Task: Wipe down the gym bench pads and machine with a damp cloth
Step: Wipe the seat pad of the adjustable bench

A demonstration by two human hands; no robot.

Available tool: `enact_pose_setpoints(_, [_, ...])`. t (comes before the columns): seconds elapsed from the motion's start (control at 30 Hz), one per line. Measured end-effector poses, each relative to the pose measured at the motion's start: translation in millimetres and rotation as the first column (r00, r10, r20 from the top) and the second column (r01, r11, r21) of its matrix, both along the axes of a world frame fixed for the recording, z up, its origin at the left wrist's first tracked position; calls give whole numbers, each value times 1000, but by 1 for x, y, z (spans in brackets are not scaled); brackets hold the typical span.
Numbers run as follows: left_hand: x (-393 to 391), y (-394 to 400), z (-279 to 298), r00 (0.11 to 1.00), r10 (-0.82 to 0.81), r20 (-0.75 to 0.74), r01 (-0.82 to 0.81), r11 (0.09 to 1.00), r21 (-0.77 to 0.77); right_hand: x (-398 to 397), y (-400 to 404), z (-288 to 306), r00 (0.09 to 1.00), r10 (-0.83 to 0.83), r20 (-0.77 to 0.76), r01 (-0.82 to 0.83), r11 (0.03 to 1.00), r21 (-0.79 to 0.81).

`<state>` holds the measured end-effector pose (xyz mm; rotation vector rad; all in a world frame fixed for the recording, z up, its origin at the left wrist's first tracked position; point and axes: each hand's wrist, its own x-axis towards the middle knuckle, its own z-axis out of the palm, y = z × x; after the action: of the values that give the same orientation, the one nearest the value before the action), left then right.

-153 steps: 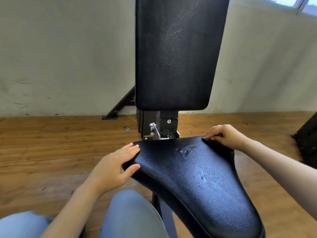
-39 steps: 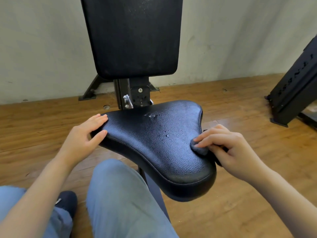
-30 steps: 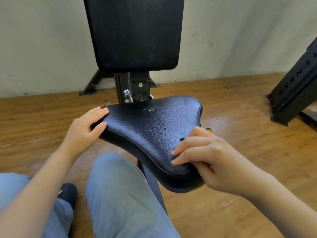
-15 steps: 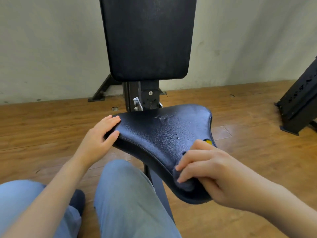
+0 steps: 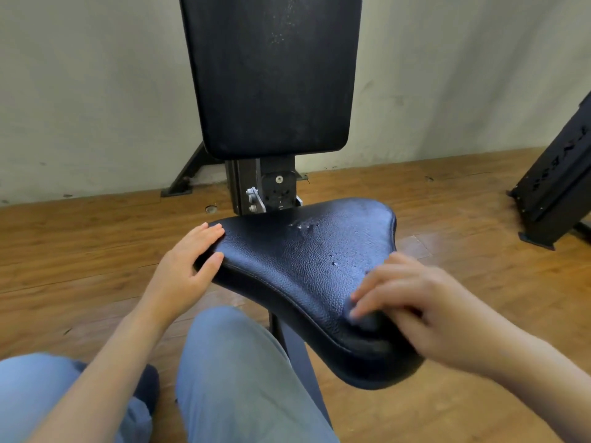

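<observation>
A black textured seat pad [image 5: 297, 260] fills the middle of the view, with a few water drops near its back. An upright black back pad [image 5: 271, 75] stands behind it on a metal bracket [image 5: 265, 193]. My left hand [image 5: 185, 270] rests flat on the seat's left edge, thumb under the rim. My right hand [image 5: 412, 305] presses a small dark cloth [image 5: 361, 321] onto the seat's near right part; the cloth is mostly hidden under my fingers and blurred.
My knees in blue jeans [image 5: 236, 372] are just in front of the seat. A black machine frame [image 5: 556, 187] stands on the wooden floor [image 5: 80, 244] at the right. A pale wall [image 5: 96, 91] runs behind the bench.
Over five seconds my right hand went from the seat's back right corner to its near right part with the cloth. In the last half second it slid slightly; my left hand stayed put.
</observation>
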<state>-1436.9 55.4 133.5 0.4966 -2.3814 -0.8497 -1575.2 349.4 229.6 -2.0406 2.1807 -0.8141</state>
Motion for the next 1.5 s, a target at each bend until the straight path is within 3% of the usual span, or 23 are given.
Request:
enact_pose_setpoints(0.07, [0,2,1,1000,6,-3,-6,1000,-7,-33,-13,-7,968,-245,50,247,968,-41])
enact_pose_setpoints(0.13, [2,2,1,1000,11,-4,-11,1000,-9,-44,-25,-10,932,-359,43,360,932,-26])
enact_pose_setpoints(0.2, [2,2,1,1000,8,2,-8,1000,-8,-25,-22,-6,958,-286,-24,286,958,-12])
enact_pose_setpoints(0.33, [2,2,1,1000,3,0,-3,1000,-6,18,10,8,999,-17,32,16,999,34])
enact_pose_setpoints(0.4, [1,3,1,1000,8,-8,-8,1000,5,7,21,7,994,-59,95,60,998,-6])
enact_pose_setpoints(0.5, [0,4,1,1000,20,-11,-20,1000,17,-26,12,0,947,-299,113,303,953,-19])
enact_pose_setpoints(0.6, [0,6,2,1000,29,-12,-29,1000,10,-21,-18,-3,903,-427,-52,426,904,-28])
enact_pose_setpoints(0.67, [0,5,2,1000,28,-7,-27,999,17,14,-28,3,888,-390,-242,391,919,-47])
enact_pose_setpoints(0.73, [0,5,3,1000,23,-7,-23,999,25,45,-21,3,893,-305,-332,313,949,-32])
enact_pose_setpoints(0.83, [0,4,3,1000,20,-6,-20,999,25,32,-13,3,947,-266,-183,268,963,-10])
enact_pose_setpoints(0.93, [0,4,4,1000,19,-3,-19,1000,21,-20,-32,0,906,-411,-99,419,903,89])
enact_pose_setpoints(1.0, [0,4,5,1000,17,-7,-17,1000,27,-41,-51,-1,904,-422,-69,427,887,173])
enact_pose_setpoints(1.1, [1,3,5,1000,13,-9,-12,999,32,-36,-59,-3,945,-315,-86,326,922,210])
enact_pose_setpoints(1.17, [2,2,5,1000,6,-4,-5,999,31,-26,-45,-5,969,-228,-97,240,961,136])
enact_pose_setpoints(1.33, [0,2,5,1000,10,8,-10,1000,28,-34,-15,-1,999,-4,31,2,998,66])
enact_pose_setpoints(1.5, [1,0,4,1000,8,4,-8,1000,26,-63,-37,1,991,-96,97,84,989,123])
